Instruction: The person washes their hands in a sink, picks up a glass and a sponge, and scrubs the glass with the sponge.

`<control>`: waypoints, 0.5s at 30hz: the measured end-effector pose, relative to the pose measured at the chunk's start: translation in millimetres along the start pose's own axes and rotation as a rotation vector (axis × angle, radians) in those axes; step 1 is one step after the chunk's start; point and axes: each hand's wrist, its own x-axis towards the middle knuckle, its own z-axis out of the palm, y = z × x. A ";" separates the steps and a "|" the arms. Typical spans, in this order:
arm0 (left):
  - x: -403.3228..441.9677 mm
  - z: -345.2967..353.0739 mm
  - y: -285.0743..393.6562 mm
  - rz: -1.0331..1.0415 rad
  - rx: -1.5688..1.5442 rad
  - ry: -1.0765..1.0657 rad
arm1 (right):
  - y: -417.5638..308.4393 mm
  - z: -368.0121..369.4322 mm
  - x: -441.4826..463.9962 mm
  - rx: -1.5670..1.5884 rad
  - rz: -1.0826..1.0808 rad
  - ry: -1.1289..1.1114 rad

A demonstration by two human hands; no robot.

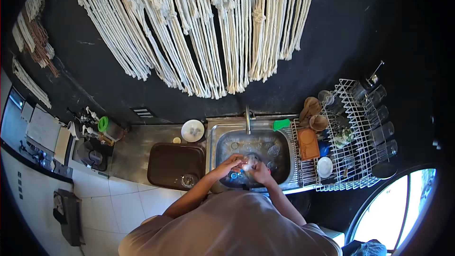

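Note:
My left hand (231, 166) and my right hand (259, 173) meet over the metal sink (222, 149), fingers curled toward each other. Between them is a small whitish, partly see-through object (248, 165), perhaps a soapy glass; its kind is too small to make out. Below the hands, several clear glass items lie in the basin, one of them a patterned glass (274, 150) at the right. A blue ring-shaped thing (233, 175) shows by my left wrist. The faucet (248, 121) rises at the back of the sink.
Left of the sink are a brown tray (173, 161) with a glass (188, 180) and a white bowl (193, 131). A green cloth or sponge (281, 124) lies on the back right rim. On the right, a white wire rack (353, 154) holds glasses and dishes beside an orange container (308, 144).

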 end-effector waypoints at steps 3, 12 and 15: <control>-3.5 12.5 25.9 0.083 0.188 -0.021 | -15.0 -12.8 1.4 0.402 -0.104 -0.055; 28.3 52.8 0.5 -0.108 -0.073 0.199 | -9.4 -52.9 -9.8 -0.301 -0.362 0.069; 34.4 59.3 -16.1 0.121 0.059 0.146 | -22.5 -64.4 -25.8 0.074 -0.117 -0.117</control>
